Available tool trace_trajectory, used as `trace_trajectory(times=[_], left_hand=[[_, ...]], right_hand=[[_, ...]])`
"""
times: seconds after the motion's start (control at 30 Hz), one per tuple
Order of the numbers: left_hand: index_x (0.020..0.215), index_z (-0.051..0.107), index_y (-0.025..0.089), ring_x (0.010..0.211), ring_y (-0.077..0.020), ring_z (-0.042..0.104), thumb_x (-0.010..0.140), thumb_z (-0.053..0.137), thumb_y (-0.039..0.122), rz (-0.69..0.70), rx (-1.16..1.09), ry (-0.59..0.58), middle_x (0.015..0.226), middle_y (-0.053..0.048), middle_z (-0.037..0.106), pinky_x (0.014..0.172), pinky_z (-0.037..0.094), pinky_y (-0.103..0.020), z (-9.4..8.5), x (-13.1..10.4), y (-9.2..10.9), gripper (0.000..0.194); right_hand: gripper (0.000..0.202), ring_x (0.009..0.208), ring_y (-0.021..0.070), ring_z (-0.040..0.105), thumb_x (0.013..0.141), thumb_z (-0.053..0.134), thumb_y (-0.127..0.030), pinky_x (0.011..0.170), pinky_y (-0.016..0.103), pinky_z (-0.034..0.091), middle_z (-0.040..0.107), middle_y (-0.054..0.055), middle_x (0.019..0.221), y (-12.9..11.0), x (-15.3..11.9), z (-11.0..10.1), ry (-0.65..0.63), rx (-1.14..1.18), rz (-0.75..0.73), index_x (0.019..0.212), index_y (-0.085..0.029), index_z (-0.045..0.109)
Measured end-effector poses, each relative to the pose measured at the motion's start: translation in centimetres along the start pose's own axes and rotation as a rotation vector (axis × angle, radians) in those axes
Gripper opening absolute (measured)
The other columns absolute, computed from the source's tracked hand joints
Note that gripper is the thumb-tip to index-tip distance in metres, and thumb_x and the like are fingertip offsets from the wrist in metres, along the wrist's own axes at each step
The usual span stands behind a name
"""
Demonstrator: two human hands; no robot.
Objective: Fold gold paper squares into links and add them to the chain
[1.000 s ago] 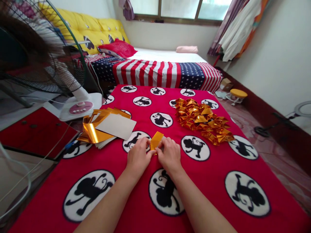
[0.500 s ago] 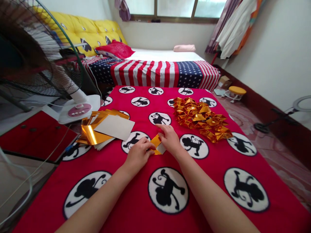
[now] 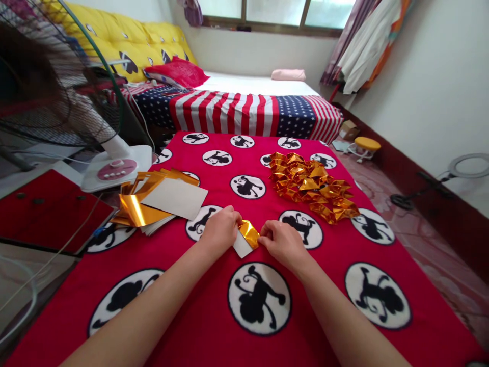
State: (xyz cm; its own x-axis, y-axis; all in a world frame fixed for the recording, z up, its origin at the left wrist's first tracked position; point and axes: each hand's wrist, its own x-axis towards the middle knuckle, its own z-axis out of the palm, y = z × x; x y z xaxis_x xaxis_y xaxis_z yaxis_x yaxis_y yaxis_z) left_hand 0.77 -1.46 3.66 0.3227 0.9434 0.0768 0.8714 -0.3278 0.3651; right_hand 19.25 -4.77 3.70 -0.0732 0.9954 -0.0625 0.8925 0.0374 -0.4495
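Note:
A small folded piece of gold foil paper [image 3: 249, 233], with a white flap towards me, lies at the middle of the red cloth [image 3: 191, 316]. My left hand [image 3: 222, 227] is closed on its left end. At its right end, the fingertips of my right hand [image 3: 280, 242] are pinched together on the gold corner. Left of my hands is a stack of gold and white paper sheets [image 3: 175, 197], loosely fanned, with a white side on top. To the right sits a group of folded gold pieces [image 3: 309, 183] in rows.
A white fan base [image 3: 118, 168] stands beside the stack at the left, near a red panel [image 3: 49, 209]. Beyond the far cloth edge is a bed [image 3: 237, 112]. A yellow stool [image 3: 367, 143] and a ring light [image 3: 468, 165] are at the right.
The foil piece has turned, its white part now towards me at the left. My right hand has moved down and right, my left hand slightly up. The view has shifted a little.

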Motion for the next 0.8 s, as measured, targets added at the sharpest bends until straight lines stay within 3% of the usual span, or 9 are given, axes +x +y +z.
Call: trace_trajectory(times=[0.13, 0.3, 0.47, 0.67, 0.8], left_hand=[[0.080, 0.068, 0.017, 0.083, -0.0195, 0.059, 0.078, 0.067, 0.021, 0.002, -0.196, 0.061, 0.087, -0.005, 0.061, 0.074, 0.046, -0.031, 1.1, -1.1, -0.2, 0.005], [0.086, 0.068, 0.019, 0.086, -0.0166, 0.059, 0.074, 0.069, 0.010, 0.156, -0.396, 0.074, 0.091, -0.003, 0.060, 0.078, 0.049, -0.029, 2.0, -1.3, -0.5, 0.015], [0.088, 0.070, 0.018, 0.089, -0.0145, 0.060, 0.077, 0.066, 0.007, 0.336, -0.504, 0.026, 0.094, -0.004, 0.062, 0.082, 0.049, -0.026, 2.3, 0.1, -0.3, 0.016], [0.086, 0.072, 0.019, 0.095, -0.0163, 0.059, 0.082, 0.061, 0.011, 0.473, -0.400, 0.064, 0.098, -0.006, 0.062, 0.086, 0.049, -0.030, 2.4, 1.9, -0.7, 0.014], [0.084, 0.073, 0.021, 0.090, -0.0170, 0.059, 0.087, 0.054, 0.013, 0.510, -0.225, 0.029, 0.094, -0.006, 0.065, 0.085, 0.047, -0.032, 1.7, 1.1, -0.3, 0.020]], right_hand=[[0.003, 0.065, 0.0136, 0.057, 0.077, 0.067, -0.023, 0.056, 0.025, 0.031, 0.065, -0.002, 0.075, 0.2, -1.9, 0.7, 0.029, 0.066, -0.049, 0.076, -0.023, 0.064], [0.015, 0.068, 0.0134, 0.055, 0.074, 0.061, -0.009, 0.059, 0.024, 0.035, 0.062, -0.002, 0.078, 0.9, -2.8, 0.5, -0.027, 0.149, -0.142, 0.081, -0.022, 0.062], [0.032, 0.068, 0.0110, 0.054, 0.073, 0.057, -0.003, 0.064, 0.023, 0.039, 0.061, -0.001, 0.097, 1.5, -3.0, 0.4, 0.001, 0.223, -0.242, 0.098, -0.023, 0.060], [0.034, 0.073, 0.0127, 0.057, 0.078, 0.059, -0.007, 0.068, 0.024, 0.042, 0.062, 0.000, 0.098, 1.8, -2.9, 0.9, 0.048, 0.252, -0.257, 0.106, -0.025, 0.062], [0.032, 0.074, 0.0144, 0.057, 0.078, 0.059, -0.008, 0.070, 0.026, 0.043, 0.064, -0.001, 0.092, 1.8, -3.0, 1.4, 0.093, 0.273, -0.259, 0.105, -0.025, 0.063]])
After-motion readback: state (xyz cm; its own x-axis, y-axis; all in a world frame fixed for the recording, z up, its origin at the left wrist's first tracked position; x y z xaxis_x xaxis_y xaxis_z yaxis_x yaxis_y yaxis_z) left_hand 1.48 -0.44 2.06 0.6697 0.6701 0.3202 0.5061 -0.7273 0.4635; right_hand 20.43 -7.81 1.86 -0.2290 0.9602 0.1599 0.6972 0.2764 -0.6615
